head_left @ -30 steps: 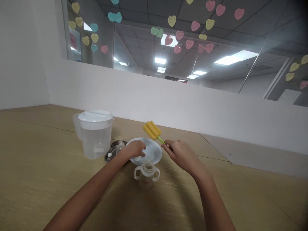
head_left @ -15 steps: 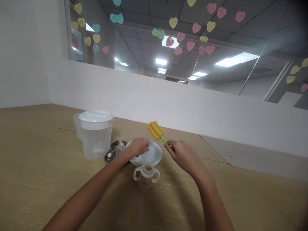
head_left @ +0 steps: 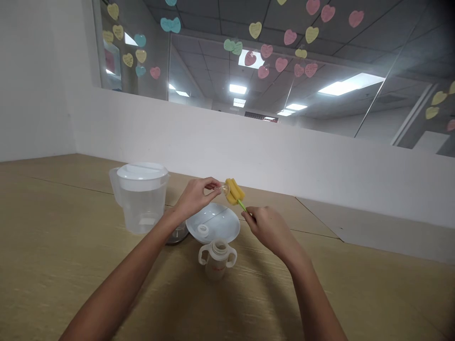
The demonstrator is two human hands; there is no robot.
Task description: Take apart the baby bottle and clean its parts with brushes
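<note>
My left hand (head_left: 199,194) is closed in a pinch on a small clear bottle nipple (head_left: 224,189), its wide end against the yellow sponge head of a bottle brush (head_left: 234,191). The brush's thin green handle is gripped by my right hand (head_left: 268,229). Below the hands, a white bowl (head_left: 227,225) holds a white ring cap (head_left: 202,230). In front of the bowl an open baby bottle (head_left: 216,260) with two side handles and red print stands upright.
A lidded clear plastic pitcher (head_left: 144,203) stands at the left. A metal tray (head_left: 177,235) lies between it and the bowl, mostly hidden by my left arm. Behind the wooden table (head_left: 355,284) rises a white wall (head_left: 213,142) with a window bearing heart-shaped notes.
My left hand has risen from over the bowl to the brush head, and the clear nipple now shows in its fingers. The right hand has stayed about where it was.
</note>
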